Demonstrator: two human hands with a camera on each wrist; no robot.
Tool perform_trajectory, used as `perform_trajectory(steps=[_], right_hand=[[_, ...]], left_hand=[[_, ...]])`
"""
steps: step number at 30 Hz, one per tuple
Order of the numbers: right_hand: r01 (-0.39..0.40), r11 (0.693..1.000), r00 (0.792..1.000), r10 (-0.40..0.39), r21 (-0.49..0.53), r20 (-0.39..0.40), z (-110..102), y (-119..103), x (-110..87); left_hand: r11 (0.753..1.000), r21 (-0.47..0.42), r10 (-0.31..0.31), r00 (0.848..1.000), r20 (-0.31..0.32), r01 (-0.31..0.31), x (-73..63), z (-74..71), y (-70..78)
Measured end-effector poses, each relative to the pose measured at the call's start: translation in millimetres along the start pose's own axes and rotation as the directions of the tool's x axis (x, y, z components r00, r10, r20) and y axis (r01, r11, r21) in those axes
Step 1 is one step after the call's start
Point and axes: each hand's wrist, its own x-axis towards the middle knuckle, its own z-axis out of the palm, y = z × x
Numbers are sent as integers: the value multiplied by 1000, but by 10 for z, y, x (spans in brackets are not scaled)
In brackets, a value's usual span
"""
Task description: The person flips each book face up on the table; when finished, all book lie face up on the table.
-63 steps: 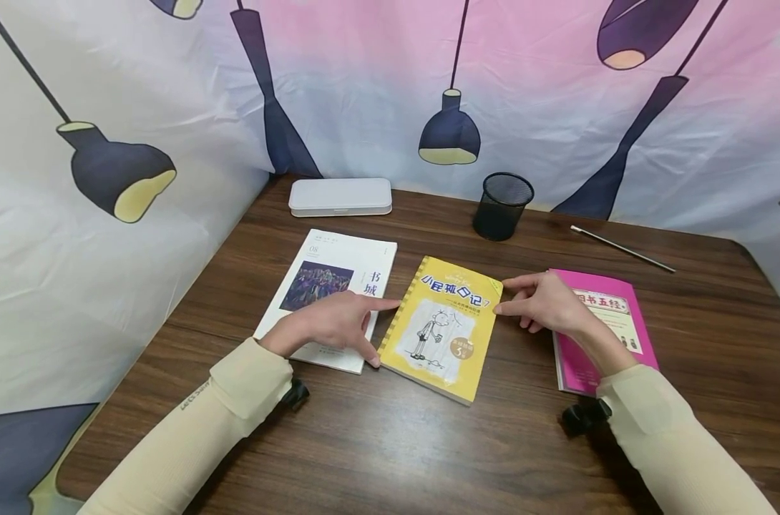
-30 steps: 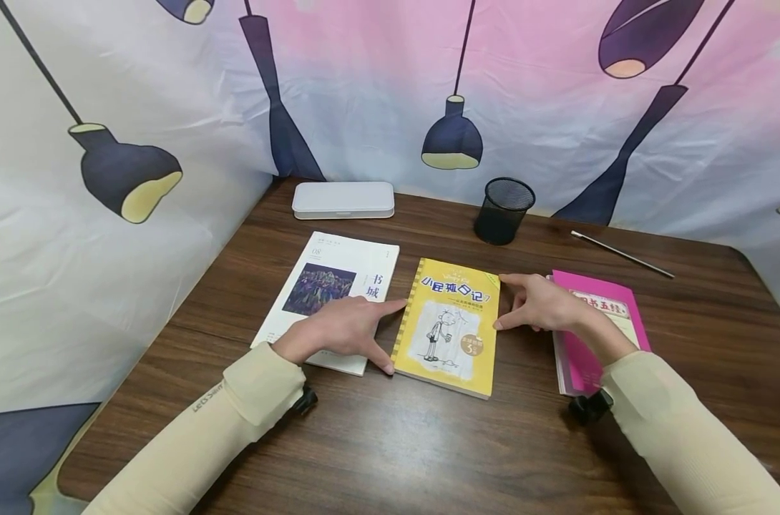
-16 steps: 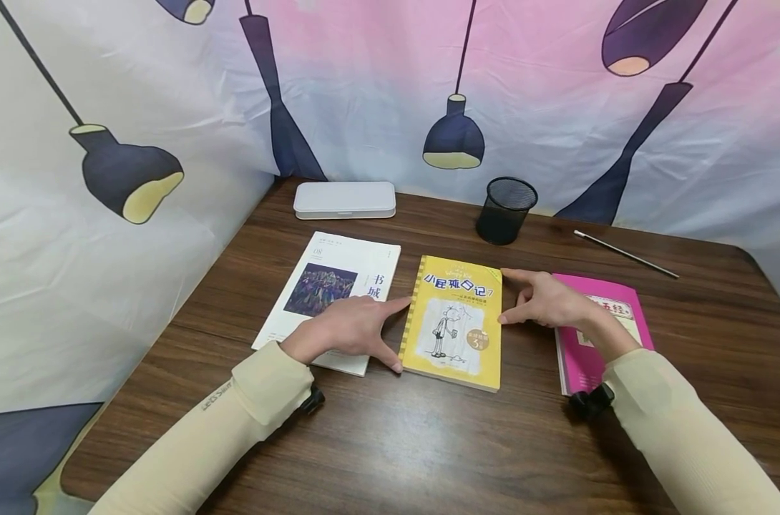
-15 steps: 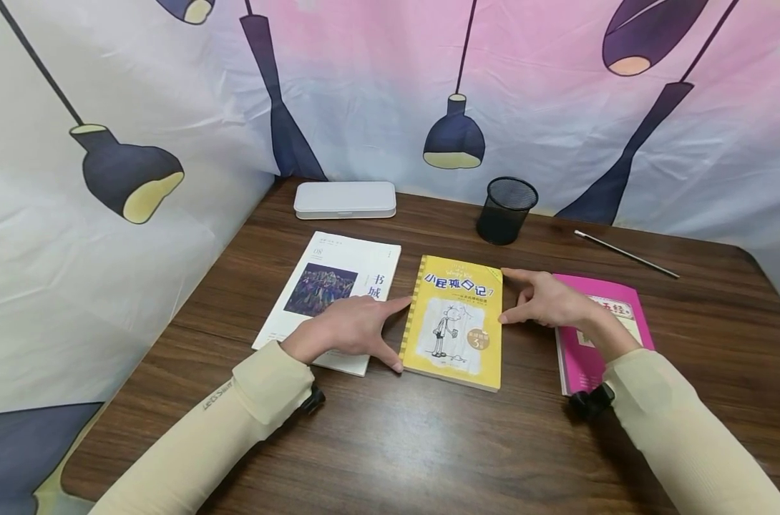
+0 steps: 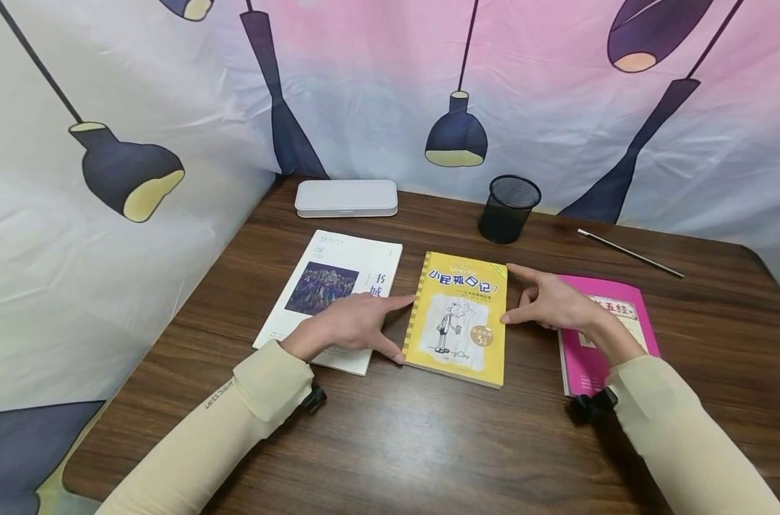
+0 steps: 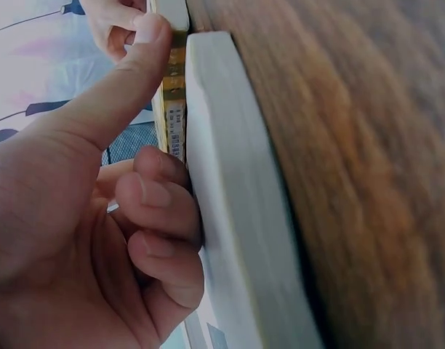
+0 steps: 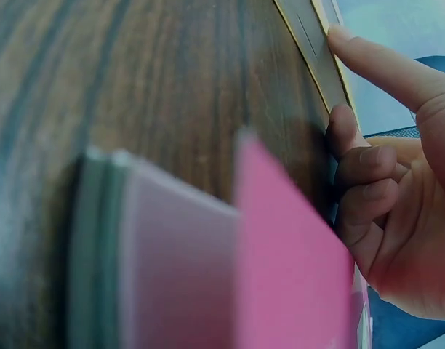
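A yellow paperback book [image 5: 455, 322] lies flat between both hands, cover up. The left hand [image 5: 351, 320] touches its spine with outstretched index finger and thumb, over the white book [image 5: 313, 315]. In the left wrist view, its other fingers curl loosely beside the white book's page edge [image 6: 237, 167]. On the opposite edge of the yellow book, the right hand [image 5: 551, 300] touches with index finger and thumb. Its remaining fingers are bent near the pink book [image 5: 631, 293], which wrist and sleeve partly cover. The right wrist view shows the pink cover [image 7: 288, 247] lifted from its pages.
Along the back of the wooden table [image 5: 390, 458] stand a white pencil case [image 5: 346, 198] and a black mesh pen holder [image 5: 509, 209]. A thin pencil [image 5: 630, 252] lies at the right rear. Printed cloth [image 5: 364, 93] hangs behind and to the left.
The yellow book has turned counterclockwise and slid slightly right, its lower end swinging rightward. The left hand has moved right with its spine; the right hand stays at the other edge.
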Motion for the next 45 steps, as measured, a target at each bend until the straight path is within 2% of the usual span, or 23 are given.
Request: perform_trajectory(steps=[9, 18, 45], right_hand=[[26, 1000, 999, -26, -6, 33, -33, 32, 19], [46, 999, 999, -47, 15, 27, -34, 47, 21], [23, 997, 999, -26, 73, 37, -86, 62, 54]], left_hand=[[999, -2, 37, 998, -41, -37, 8, 40, -27], [999, -7, 52, 996, -72, -53, -18, 45, -24], [997, 17, 73, 995, -75, -72, 28, 31, -6]])
